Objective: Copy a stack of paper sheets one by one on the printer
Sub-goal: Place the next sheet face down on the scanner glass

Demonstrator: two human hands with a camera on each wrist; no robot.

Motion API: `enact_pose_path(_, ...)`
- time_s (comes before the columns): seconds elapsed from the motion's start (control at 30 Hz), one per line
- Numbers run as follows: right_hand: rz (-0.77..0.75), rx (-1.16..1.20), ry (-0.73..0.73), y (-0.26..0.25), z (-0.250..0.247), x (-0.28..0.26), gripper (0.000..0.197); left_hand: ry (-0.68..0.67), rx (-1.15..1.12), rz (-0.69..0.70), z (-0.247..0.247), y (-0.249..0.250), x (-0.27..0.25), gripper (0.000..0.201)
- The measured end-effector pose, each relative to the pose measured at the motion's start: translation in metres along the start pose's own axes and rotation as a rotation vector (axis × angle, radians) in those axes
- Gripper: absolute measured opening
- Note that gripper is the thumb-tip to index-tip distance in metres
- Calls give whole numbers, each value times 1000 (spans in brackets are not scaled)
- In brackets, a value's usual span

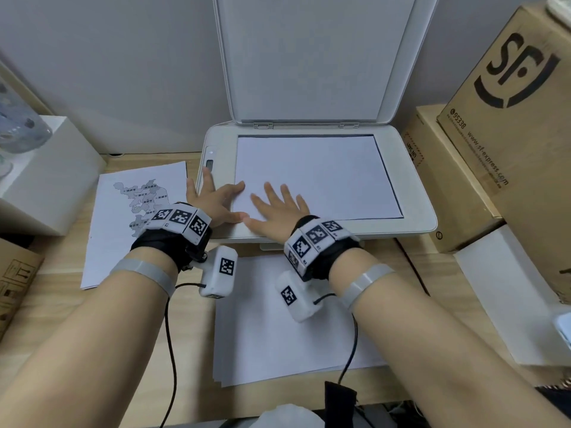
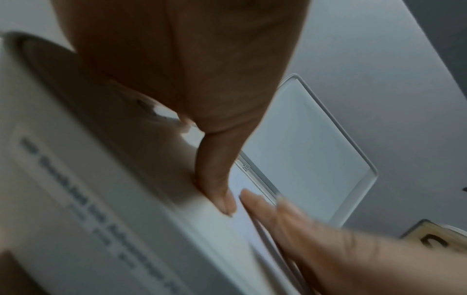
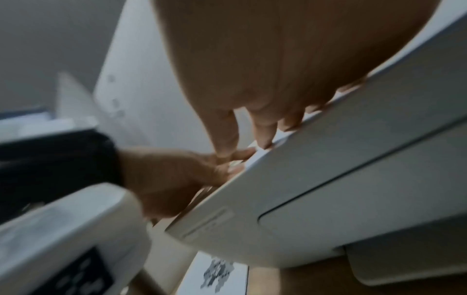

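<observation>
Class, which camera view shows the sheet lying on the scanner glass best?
The head view: the whole sheet on the scanner glass shows, both hands resting on its near-left corner. The left wrist view catches a blurred strip; the right wrist view only an edge.

The head view is evenly and softly lit, sharp in the middle; the sheet on the glass (image 1: 324, 171) reads bright without glare; straight edges bow toward the frame borders, as on the cardboard box (image 1: 506, 97); both wrist views are dim, greyish and smeared; the left hand (image 2: 192, 65) looms dark and unfocused; the printer front (image 3: 328, 179) is soft.
</observation>
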State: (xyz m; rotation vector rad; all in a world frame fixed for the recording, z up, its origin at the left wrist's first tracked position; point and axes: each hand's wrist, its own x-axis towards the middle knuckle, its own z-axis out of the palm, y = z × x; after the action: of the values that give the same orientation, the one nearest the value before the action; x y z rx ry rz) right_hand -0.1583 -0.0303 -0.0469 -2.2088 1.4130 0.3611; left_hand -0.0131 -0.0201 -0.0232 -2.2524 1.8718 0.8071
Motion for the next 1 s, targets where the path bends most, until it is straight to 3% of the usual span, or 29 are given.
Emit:
enact_pose_path(0.23, 318, 75, 54, 107, -13, -31, 64, 42, 158, 18, -2, -5, 21, 73)
enact_pose_path(0.37, 535, 39, 61, 139, -27, -44, 72, 20, 246, 60, -6, 4, 25, 96)
enact_pose_path(0.43, 479, 11, 88, 121, -36, -33, 74, 4, 263, 66, -8, 3, 30, 97)
enact_pose_path(0.53, 244, 7, 98, 69, -43, 2, 72, -20, 292, 63, -8, -2, 36, 95)
enact_pose_path(0.67, 86, 64, -25, 8, -36, 41, 65, -6, 277, 76, -5, -1, 35, 95)
enact_pose_path(0.8, 147, 123, -44, 28, -34, 43, 58, 39, 231, 101, -1, -6, 40, 85)
enact_pose_path(1.0, 490, 196, 90, 120, -54, 18, 58, 25, 180, 119, -9, 0, 38, 86)
